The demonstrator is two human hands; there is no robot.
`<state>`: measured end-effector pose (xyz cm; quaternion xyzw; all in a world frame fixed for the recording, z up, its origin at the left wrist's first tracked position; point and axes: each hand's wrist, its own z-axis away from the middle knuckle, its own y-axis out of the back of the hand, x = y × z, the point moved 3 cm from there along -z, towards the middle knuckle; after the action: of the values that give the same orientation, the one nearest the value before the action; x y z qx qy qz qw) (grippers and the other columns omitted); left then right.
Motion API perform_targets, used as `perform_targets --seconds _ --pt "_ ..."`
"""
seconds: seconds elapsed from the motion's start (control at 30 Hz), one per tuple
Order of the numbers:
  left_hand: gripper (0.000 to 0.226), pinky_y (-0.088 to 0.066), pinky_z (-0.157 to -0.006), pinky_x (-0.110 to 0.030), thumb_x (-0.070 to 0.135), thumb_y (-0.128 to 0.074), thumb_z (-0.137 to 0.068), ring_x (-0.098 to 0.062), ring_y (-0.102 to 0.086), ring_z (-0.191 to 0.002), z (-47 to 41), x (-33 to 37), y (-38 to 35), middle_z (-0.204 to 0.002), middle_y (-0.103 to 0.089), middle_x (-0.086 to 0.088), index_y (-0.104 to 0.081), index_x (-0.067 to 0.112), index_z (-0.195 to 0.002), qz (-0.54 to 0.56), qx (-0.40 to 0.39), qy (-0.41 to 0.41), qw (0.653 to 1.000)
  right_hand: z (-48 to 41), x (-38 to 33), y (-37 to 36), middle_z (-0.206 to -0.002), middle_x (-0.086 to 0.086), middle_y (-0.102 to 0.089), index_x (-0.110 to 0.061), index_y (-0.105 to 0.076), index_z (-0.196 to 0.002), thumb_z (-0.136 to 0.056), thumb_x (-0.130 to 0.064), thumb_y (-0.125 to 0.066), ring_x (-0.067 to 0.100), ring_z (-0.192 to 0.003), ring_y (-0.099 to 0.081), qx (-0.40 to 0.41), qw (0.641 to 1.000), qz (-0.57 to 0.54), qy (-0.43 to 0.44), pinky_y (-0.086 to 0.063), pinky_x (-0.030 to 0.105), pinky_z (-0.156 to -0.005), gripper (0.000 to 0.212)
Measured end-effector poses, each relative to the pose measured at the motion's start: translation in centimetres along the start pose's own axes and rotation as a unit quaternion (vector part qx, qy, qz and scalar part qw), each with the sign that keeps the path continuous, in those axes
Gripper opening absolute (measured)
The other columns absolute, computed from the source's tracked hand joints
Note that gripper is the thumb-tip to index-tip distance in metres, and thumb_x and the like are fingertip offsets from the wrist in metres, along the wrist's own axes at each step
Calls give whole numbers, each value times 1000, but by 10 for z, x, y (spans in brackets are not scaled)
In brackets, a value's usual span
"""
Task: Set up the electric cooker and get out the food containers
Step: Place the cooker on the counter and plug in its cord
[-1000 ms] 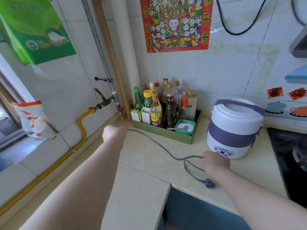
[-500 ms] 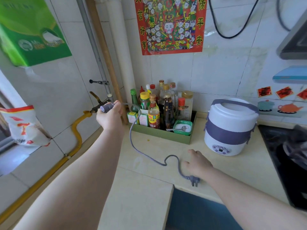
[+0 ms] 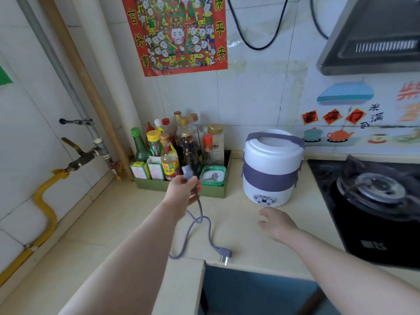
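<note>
Counter (image 3: 118,223): pale stone top running along the tiled wall, with a step in its front edge.
Gas hob (image 3: 372,201): black, set into the counter at the far right, one burner in view.
Electric cooker (image 3: 271,164): white round body with a purple band and handle, lid on, standing upright on the counter between the hob and the tray, control panel facing the person.
Tray (image 3: 213,193): green, against the wall just left of the cooker, filled with sauce bottles and a small tub with a spoon.
Cord (image 3: 188,237): grey, hanging from the left hand, looping down onto the counter and not joined to the cooker.
Left hand (image 3: 183,192): raised in front of the tray, fingers curled round the cord just below its connector (image 3: 187,172).
Right hand (image 3: 277,221): fingers loosely spread, holding nothing, low over the counter just in front of the cooker.
Plug (image 3: 223,254): lying at the counter's front edge, prongs pointing off it.
</note>
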<state>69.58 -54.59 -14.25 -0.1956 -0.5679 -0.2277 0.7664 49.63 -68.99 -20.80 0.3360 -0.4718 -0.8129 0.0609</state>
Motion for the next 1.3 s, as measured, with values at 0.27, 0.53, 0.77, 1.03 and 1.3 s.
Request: perform_targets --seconds 0.27,0.53,0.77,1.03,1.3 --pt "19 -31 -51 -23 21 -47 -102 -12 -32 -52 -41 -16 -92 -74 -58 -1 -61 8 -101 -45 65 29 996 -49 76 57 -126 8 -62 -10 -61 -119 -90 -14 -52 27 -112 -59 30 990 -129 -47 -47 29 -88 31" --pt "16 -36 -53 -28 13 -38 -102 -16 -44 -55 -73 -24 -141 -70 -56 -4 -51 8 -94 -19 86 77 993 -99 88 94 -83 0 -54 -18 -49 -94 -92 -26 -47 25 -77 -51 59 977 -193 -61 -31 27 -53 9" --pt "18 -42 -58 -30 22 -37 -103 -21 -53 -67 -118 -25 -149 -79 -57 -4 -52 11 -105 -24 75 109 991 -113 75 84 -99 12 -58 -9 -47 -116 -94 -22 -43 29 -83 -52 88 945 -297 -100 -36 30 -61 26" --pt "32 -34 -57 -27 29 -44 -98 -19 -42 -54 -176 -28 -169 -62 -51 -1 -53 14 -70 -12 39 130 991 -118 69 76 -107 10 -60 -25 -53 -101 -91 -22 -36 33 -101 -60 104 881 -430 -167 -47 42 -87 20" --pt "19 -28 -48 -21 18 -42 -83 -19 -35 -50 -193 -31 -189 -61 -44 0 -44 23 -64 -12 -83 151 985 -97 49 67 -143 -4 -47 -34 -30 -146 -96 -61 -19 25 -125 -50 80 826 -525 -192 -35 47 -102 58"
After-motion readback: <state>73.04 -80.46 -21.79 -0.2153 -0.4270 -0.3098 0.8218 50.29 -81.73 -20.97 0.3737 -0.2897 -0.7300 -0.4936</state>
